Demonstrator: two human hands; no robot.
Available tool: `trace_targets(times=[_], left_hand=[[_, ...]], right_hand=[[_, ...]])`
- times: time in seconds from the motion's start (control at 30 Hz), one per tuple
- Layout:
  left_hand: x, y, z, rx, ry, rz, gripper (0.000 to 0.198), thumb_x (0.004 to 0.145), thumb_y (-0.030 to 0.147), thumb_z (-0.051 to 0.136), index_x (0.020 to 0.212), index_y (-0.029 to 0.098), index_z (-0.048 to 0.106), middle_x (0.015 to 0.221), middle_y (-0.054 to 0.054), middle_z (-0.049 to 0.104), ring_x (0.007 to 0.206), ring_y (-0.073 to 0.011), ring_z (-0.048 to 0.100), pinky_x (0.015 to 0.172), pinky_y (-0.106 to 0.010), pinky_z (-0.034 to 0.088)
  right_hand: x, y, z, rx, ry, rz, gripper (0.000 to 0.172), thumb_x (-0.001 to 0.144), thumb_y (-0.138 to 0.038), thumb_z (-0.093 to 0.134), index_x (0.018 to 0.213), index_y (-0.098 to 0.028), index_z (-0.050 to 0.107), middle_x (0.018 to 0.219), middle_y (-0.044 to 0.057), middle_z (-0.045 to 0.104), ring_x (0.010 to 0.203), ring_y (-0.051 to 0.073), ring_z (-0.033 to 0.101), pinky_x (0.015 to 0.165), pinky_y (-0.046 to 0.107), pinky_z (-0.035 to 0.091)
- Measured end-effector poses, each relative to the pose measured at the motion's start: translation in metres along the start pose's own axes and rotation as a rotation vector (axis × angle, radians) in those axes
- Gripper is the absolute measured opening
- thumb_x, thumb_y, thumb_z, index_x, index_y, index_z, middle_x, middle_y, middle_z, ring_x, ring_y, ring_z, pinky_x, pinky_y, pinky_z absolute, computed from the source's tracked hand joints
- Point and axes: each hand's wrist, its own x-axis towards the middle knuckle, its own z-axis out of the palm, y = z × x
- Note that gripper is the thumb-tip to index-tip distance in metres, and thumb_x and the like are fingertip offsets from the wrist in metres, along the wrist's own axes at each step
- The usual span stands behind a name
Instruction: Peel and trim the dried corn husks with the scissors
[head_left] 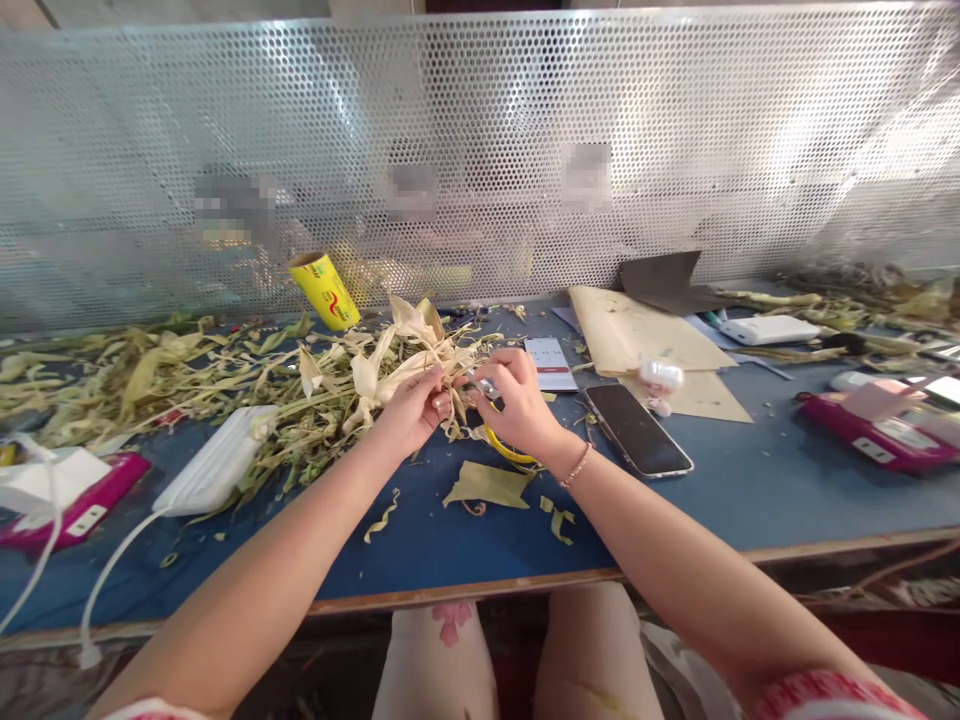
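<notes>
Just left of the black phone (639, 430), both hands are busy. Left hand (416, 412) has its fingertips pinched on some dried husks (366, 378), which spread out beyond those fingers. Long axis runs toward the far left, loose ends fanned away from the phone. Right hand (521, 400), between the husks and phone, is curled around what look like yellow-handled scissors (514, 456), blades mostly hidden. Leaf scrap (487, 485) lies left of the phone, yellow tube (326, 290) well left and farther back, beige paper (637, 335) right behind it.
</notes>
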Motion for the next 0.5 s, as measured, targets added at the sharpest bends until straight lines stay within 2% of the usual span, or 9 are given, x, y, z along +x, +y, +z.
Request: trace_targets(times=[0.1,0.2,0.33,0.5], left_hand=[[-0.0007,0.0006,0.0014,-0.098,0.034,-0.029,0.033,0.065,0.029,0.073,0.056,0.014,0.045,0.047,0.007,0.041,0.041,-0.0007,0.037,0.039,-0.013,0.033],[-0.0013,0.0002,0.0028,-0.135,0.081,-0.029,0.030,0.064,0.025,0.073,0.057,0.014,0.046,0.046,0.007,0.041,0.041,-0.0008,0.038,0.040,-0.013,0.036],[-0.0019,-0.0012,0.0047,-0.106,0.126,-0.038,0.029,0.064,0.021,0.072,0.054,0.014,0.045,0.044,0.007,0.041,0.040,-0.0012,0.037,0.041,-0.014,0.037],[-0.0019,-0.0024,0.0041,-0.084,0.108,-0.080,0.029,0.064,0.023,0.071,0.055,0.014,0.046,0.045,0.007,0.042,0.039,-0.0014,0.037,0.040,-0.014,0.036]], right_hand=[[-0.0023,-0.0016,-0.0015,-0.125,-0.081,-0.120,0.018,0.083,-0.021,0.049,0.095,-0.027,0.061,0.099,0.007,0.051,0.092,0.020,0.044,0.082,0.035,0.034],[-0.0035,-0.0012,0.0005,-0.191,-0.160,-0.198,0.021,0.085,-0.023,0.049,0.096,-0.034,0.063,0.107,0.004,0.051,0.097,0.020,0.041,0.084,0.036,0.031],[-0.0043,-0.0007,0.0038,-0.244,-0.201,-0.224,0.023,0.085,-0.023,0.050,0.098,-0.036,0.062,0.110,0.004,0.051,0.099,0.020,0.039,0.088,0.037,0.028],[-0.0056,-0.0013,0.0059,-0.289,-0.198,-0.236,0.017,0.084,-0.023,0.050,0.093,-0.032,0.062,0.108,0.004,0.052,0.099,0.020,0.040,0.092,0.039,0.024]])
